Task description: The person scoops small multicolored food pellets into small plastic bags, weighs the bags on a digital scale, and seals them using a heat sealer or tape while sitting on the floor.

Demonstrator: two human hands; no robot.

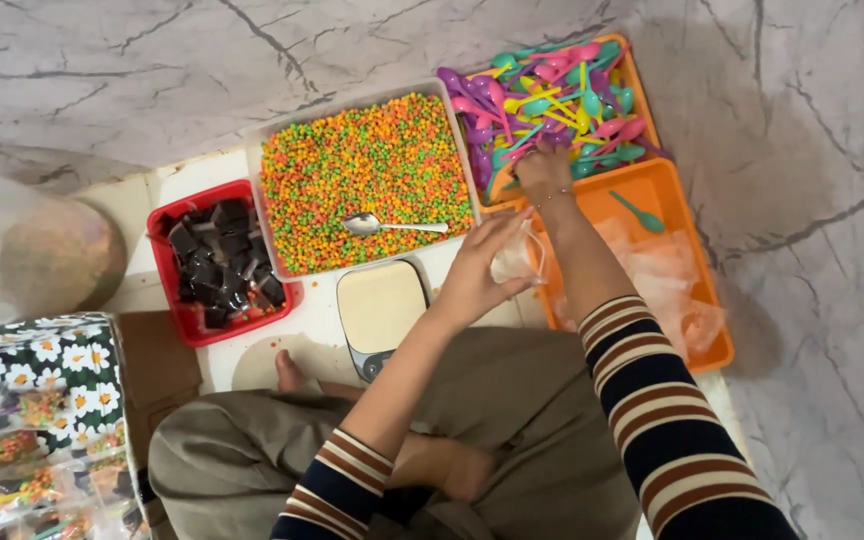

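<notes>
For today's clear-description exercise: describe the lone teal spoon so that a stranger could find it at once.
Find the two orange trays at the right of the floor. The far one is heaped with coloured plastic spoons; the near one holds clear bags. The teal spoon lies alone on that near tray's bare far end, apart from the heap.

beads (367,180): orange, green, yellow and red mixed
spoons (552,100): pink, purple, teal, yellow
trays (697,250): orange
box (167,215): red, dark brown cubes (222,265) inside
sleeves (652,400): navy with brown and cream stripes
floor (802,150): grey-white marble, dark veins
cloth (42,360): dark with white daisies
</notes>
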